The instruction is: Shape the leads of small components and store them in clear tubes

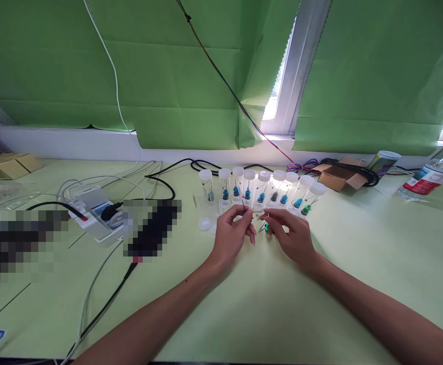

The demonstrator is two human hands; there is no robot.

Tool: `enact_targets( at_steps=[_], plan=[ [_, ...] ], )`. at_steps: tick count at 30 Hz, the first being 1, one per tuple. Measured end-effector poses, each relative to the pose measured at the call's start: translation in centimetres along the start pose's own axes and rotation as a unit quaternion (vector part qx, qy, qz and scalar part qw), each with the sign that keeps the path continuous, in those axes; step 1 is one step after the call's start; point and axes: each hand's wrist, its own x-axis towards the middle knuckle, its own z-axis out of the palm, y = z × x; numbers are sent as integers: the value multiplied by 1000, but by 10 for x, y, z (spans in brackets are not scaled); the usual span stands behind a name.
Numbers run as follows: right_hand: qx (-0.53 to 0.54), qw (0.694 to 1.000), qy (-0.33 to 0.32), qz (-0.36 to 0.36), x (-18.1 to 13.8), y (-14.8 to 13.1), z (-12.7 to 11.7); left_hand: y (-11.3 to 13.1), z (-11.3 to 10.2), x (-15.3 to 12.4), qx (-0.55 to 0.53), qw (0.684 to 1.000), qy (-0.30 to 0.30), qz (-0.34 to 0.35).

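A thin wire lead runs between the two hands, just in front of a row of capped clear vials on the pale green desk. Starting at the far left, a cardboard box sits at the desk's edge, then a white power strip with black and white cables running from it. An uncapped vial stands at the left end of the row, with a loose white cap lying before it. The left hand has its fingers pinched narrow on the lead's left end. The right hand pinches the right end between thumb and forefinger, and a small green component shows just under its fingertips; whether it touches the desk I cannot tell. Each vial holds a small blue or green part. Further right lie an open cardboard box with black cable, a can and a plastic water bottle.
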Motion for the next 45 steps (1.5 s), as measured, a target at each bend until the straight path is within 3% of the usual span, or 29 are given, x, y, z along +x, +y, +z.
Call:
enact_targets(
  at_steps=[24,45],
  plan=[
    [8,1000,17,4,-2,5,-1,-3,-1,-1,31,999,-27,-25],
    [15,999,24,23,-1,5,0,0,4,-3,57,997,-22,40]
  ],
)
